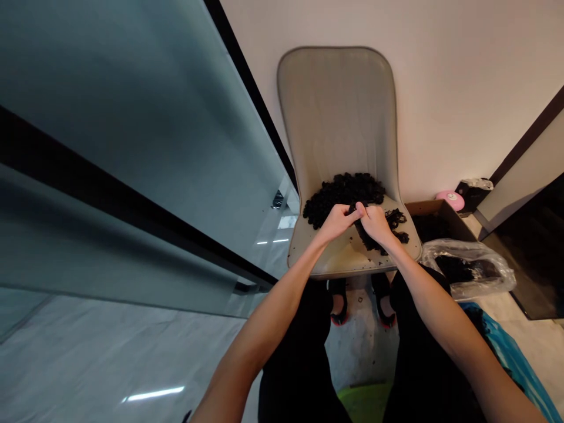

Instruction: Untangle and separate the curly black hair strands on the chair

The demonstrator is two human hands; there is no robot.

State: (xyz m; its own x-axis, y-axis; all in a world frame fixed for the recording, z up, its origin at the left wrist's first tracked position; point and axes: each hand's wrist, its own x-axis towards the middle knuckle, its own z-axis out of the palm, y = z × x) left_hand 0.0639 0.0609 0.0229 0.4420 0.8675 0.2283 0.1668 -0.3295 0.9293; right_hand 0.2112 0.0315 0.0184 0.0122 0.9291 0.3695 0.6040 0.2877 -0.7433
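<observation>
We pinch a strand of black curly hair (366, 234) between our left hand (335, 224) and right hand (374, 226), fingertips almost meeting. A heap of curls (343, 192) lies on our beige chair (335, 117).

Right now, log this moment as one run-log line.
left hand: pinching curly black hair | right hand: pinching same hair | hair lies on beige chair

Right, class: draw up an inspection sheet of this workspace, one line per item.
Surface: beige padded chair, dark specks on its seat.
Job's things: heap of black curly hair on the seat.
Clutter: clear plastic bag holding dark hair; brown cardboard box; round pink object.
Grippers: left hand and right hand, fingers pinching the hair.
Cables: nothing seen.
Surroundings: tall glass panel, pale wall, grey marble floor.
</observation>
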